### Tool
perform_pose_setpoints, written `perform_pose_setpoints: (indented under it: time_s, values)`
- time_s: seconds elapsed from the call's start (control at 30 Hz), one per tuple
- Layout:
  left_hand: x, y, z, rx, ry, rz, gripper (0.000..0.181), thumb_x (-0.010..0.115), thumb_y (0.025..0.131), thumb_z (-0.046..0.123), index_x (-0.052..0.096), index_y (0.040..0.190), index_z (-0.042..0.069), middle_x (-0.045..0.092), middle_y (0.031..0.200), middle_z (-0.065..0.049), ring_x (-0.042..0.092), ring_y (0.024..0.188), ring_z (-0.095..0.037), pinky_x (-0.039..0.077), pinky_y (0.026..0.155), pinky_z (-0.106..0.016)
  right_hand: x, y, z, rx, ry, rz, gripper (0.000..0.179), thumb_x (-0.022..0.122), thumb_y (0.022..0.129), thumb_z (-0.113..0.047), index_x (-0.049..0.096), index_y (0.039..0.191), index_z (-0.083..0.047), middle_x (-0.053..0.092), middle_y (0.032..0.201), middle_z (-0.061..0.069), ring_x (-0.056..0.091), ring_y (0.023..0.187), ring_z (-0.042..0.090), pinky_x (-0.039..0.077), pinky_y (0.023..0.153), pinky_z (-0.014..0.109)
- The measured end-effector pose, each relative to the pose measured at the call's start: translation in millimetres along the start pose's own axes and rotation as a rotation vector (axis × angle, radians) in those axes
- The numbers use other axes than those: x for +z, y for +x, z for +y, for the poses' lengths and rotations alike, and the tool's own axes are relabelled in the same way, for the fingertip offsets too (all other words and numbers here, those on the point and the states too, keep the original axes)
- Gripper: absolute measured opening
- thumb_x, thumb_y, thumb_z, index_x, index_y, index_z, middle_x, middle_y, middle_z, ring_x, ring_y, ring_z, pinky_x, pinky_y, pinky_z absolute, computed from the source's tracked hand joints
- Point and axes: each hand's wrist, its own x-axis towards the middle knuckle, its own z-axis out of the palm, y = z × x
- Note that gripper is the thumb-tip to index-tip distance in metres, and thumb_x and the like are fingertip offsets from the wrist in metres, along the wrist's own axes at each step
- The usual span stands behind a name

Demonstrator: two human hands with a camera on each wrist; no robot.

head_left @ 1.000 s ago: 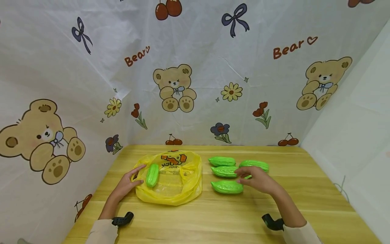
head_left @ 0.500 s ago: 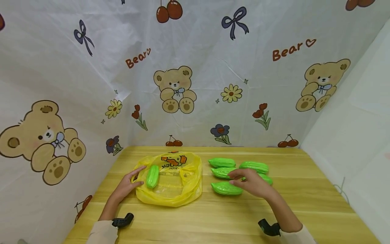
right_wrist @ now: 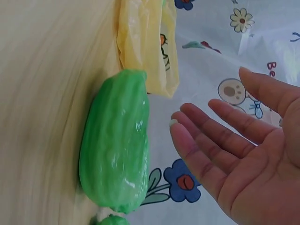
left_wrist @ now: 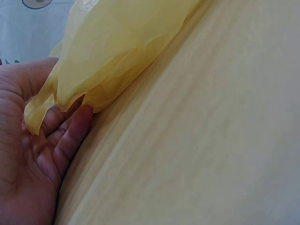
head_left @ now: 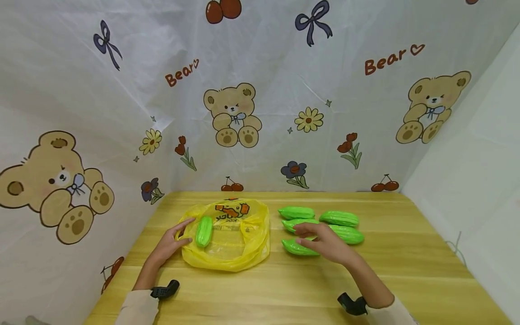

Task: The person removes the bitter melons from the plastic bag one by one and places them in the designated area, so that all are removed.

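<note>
My left hand (head_left: 168, 243) touches the left side of a yellow plastic bag (head_left: 253, 253); its thumb and index finger are apart. In the left wrist view, the bag's edge and handle (left_wrist: 40, 112) drape over the bent fingers. One green bitter melon (head_left: 204, 232) lies inside the bag's opening. My right hand (head_left: 327, 243) hovers over a group of bitter melons, fingers slightly bent, holding nothing. It partly covers the front bitter melon (head_left: 296, 247) and the middle one (head_left: 292, 225). In the right wrist view, a bitter melon (right_wrist: 115, 145) is apart from the fingertips.
Other bitter melons lie around the right hand: one at the back (head_left: 296, 212), and two to the right, a rear one (head_left: 339, 218) and a front one (head_left: 349, 234). The wooden table (head_left: 243, 298) meets a printed curtain (head_left: 276, 158) behind and a white wall (head_left: 479, 180) at right.
My right hand has moved left across the bitter melons, uncovering more of those on the right. The left hand and the bag stay in place.
</note>
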Motion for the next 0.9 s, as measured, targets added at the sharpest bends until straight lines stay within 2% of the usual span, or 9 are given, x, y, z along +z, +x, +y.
perform_pose_setpoints:
  time_s: [0.23, 0.47, 0.57, 0.73, 0.9]
  values:
    - [0.5, -1.7, 1.5, 0.0, -0.048, -0.01, 0.063, 0.072, 0.091, 0.009, 0.05, 0.15, 0.009, 0.046, 0.152, -0.019, 0.04, 0.124, -0.035, 0.025, 0.107, -0.067, 18.0, 9.1, -6.4, 0.004, 0.051, 0.063, 0.042, 0.064, 0.101, -0.022, 0.06, 0.137, 0.0, 0.065, 0.132, 0.016, 0.061, 0.118, 0.04, 0.053, 0.092, 0.048]
    - [0.5, -3.3, 2.5, -0.003, -0.012, -0.003, 0.062, 0.073, 0.092, 0.012, 0.052, 0.15, 0.011, 0.053, 0.135, -0.015, 0.042, 0.111, -0.03, 0.031, 0.097, -0.054, 38.3, 20.6, -18.4, 0.01, 0.06, 0.086, 0.042, 0.066, 0.1, -0.027, 0.063, 0.136, -0.005, 0.066, 0.129, 0.014, 0.065, 0.111, 0.031, 0.055, 0.088, 0.043]
    - [-0.9, -2.3, 3.7, -0.002, -0.005, -0.007, 0.062, 0.073, 0.092, 0.013, 0.051, 0.15, 0.012, 0.053, 0.135, -0.015, 0.042, 0.111, -0.029, 0.031, 0.097, -0.054, 44.1, 27.2, -24.4, 0.004, 0.051, 0.083, 0.043, 0.066, 0.1, -0.027, 0.063, 0.136, -0.005, 0.065, 0.13, 0.015, 0.065, 0.111, 0.03, 0.055, 0.087, 0.042]
    - [-2.9, -0.7, 3.9, 0.005, -0.013, -0.01, 0.063, 0.072, 0.092, 0.013, 0.05, 0.151, 0.011, 0.049, 0.147, -0.017, 0.041, 0.116, -0.031, 0.03, 0.1, -0.057, 52.8, 40.4, -30.7, -0.028, 0.038, 0.073, 0.043, 0.065, 0.101, -0.027, 0.062, 0.136, -0.003, 0.064, 0.132, 0.017, 0.065, 0.109, 0.031, 0.055, 0.087, 0.043]
    - [-1.4, -2.0, 8.4, 0.013, -0.034, -0.012, 0.063, 0.072, 0.092, 0.009, 0.049, 0.151, 0.008, 0.052, 0.136, -0.02, 0.041, 0.112, -0.033, 0.029, 0.096, -0.057, 62.8, 51.6, -32.7, -0.053, 0.028, 0.08, 0.042, 0.065, 0.1, -0.026, 0.063, 0.134, -0.002, 0.067, 0.128, 0.015, 0.066, 0.106, 0.031, 0.056, 0.086, 0.042]
